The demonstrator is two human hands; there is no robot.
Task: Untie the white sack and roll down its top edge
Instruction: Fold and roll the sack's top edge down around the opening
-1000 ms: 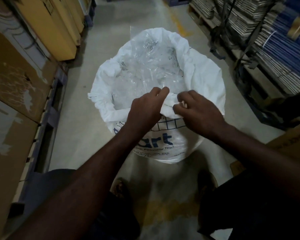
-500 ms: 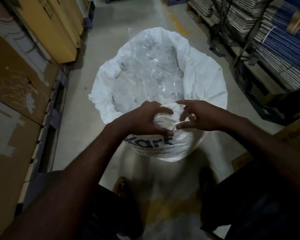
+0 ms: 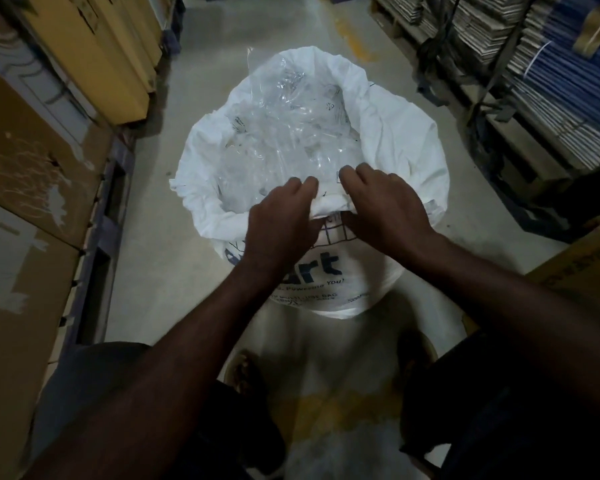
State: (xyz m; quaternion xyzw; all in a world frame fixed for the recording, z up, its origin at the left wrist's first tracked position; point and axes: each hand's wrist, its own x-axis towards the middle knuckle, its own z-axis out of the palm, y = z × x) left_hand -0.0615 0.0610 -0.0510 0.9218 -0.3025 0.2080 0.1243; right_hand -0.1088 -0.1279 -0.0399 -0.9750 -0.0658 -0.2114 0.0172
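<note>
The white sack [image 3: 406,147] stands open on the floor in the middle of the view, with blue print on its near side. Its top edge is turned outward around the mouth. Clear crumpled plastic [image 3: 291,133] fills the inside. My left hand [image 3: 281,220] and my right hand [image 3: 385,206] sit side by side on the near rim, fingers curled over a bunched roll of white fabric between them. The thumbs are hidden under the fold.
Large cardboard boxes [image 3: 32,174] on a pallet line the left side. Racks of stacked flat cartons [image 3: 534,81] run along the right. A brown box [image 3: 582,268] sits at my right. Bare concrete floor [image 3: 257,26] stretches beyond the sack. My feet are below the sack.
Half a second ago both hands were lower, pressing a bunched roll down the sack's front. Now they are back up on the near rim, gripping the fold again.
</note>
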